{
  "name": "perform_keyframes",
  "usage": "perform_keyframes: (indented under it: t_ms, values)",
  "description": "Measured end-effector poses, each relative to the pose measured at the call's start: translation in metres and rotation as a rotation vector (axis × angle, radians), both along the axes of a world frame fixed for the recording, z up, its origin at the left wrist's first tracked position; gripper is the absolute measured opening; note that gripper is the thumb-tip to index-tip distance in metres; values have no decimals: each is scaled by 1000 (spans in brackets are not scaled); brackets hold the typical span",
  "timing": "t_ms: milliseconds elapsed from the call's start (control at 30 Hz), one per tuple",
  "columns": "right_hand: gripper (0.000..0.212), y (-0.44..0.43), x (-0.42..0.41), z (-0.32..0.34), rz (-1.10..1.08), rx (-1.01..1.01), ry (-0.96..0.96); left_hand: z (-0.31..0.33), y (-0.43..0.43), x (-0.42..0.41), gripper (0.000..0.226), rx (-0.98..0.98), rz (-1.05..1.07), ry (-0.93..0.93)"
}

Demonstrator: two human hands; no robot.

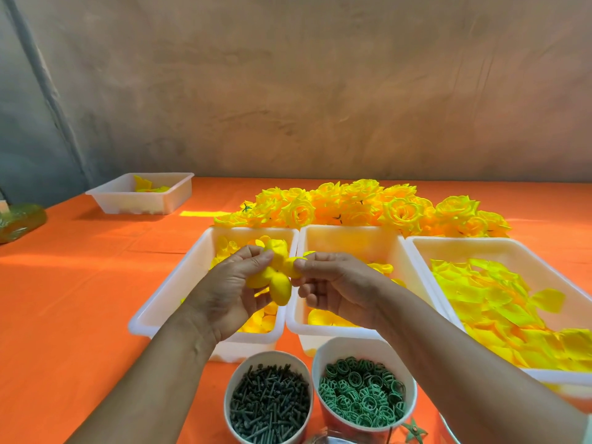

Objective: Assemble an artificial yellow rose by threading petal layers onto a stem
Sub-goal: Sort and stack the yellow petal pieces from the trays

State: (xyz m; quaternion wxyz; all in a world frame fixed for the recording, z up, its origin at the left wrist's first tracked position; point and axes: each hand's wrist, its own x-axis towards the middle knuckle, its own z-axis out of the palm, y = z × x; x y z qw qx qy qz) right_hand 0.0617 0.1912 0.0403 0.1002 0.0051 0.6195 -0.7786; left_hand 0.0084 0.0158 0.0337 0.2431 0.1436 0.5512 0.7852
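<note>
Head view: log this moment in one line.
left hand: holds yellow petal layer | right hand: pinches one of its petals | place: above white bins | finished roses: piled behind bins

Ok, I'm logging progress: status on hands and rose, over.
Left hand grips yellow petal layer. Right hand pinches one petal of it. Stem not visible. Held above white bins, nothing blocking.

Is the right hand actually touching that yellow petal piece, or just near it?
Touching. The head view shows the right hand pinching one lobe of the petal layer, which the left hand grips.
</note>
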Motion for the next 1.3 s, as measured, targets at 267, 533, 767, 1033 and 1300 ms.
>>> perform_keyframes:
  t_ms: [267, 533, 767, 1033, 1300]
  values:
    - [8, 1, -1, 0, 21, 91, 63, 3, 5, 2, 27, 23, 35, -166]
    - [9, -2, -1, 1, 5, -74, 44, 5, 10, 1, 26, 40, 84, -169]
    - [14, -4, -5, 0, -173, 68, 68, -3, 11, 6, 25, -253, 379, 424]
    - [26, -12, -9, 0, -188, 197, 149, -5, 13, 5, 45, -359, 300, 445]
    - [31, -12, -6, 3, -140, 259, 208, -13, 13, 2, 13, -269, 341, 403]
